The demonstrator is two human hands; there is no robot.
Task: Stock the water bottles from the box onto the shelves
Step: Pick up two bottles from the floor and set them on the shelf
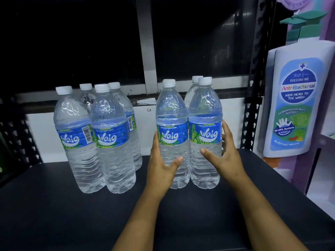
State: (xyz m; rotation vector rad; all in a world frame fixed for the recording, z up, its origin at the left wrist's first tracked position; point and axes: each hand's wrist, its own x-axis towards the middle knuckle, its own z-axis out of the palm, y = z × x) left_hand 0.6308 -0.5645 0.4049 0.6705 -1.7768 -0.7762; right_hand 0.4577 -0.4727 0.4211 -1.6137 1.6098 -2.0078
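**A:** ok so where are the hands vs the bottles?

**B:** Using the right pair (188, 134) of bottles as the anchor. Nearest the camera, both forearms reach in over the dark shelf (54, 214). Left hand (161, 163) is wrapped on the left bottle (172, 131) of that pair, low down, thumb across the front, fingers going round its left side. Right hand (224, 154) cups the right bottle (205, 131), thumb on the front under the label, fingers up along its right side. Both bottles stand upright on the shelf, touching each other.

**A:** anything behind them?

**B:** Yeah, two more caps (196, 78) poke up right behind the pair, so bottles back there, but their bodies are mostly hidden. Left of the pair, a bit apart, a group of four (101, 134) stands upright, two in front, two behind, the back ones half covered.

**A:** and the rest?

**B:** Right of the pair there's a big cardboard soap-bottle display (297, 98), cut off at the frame edge. Behind everything is a black back panel (81, 42), too dark to make out. The box isn't in view.
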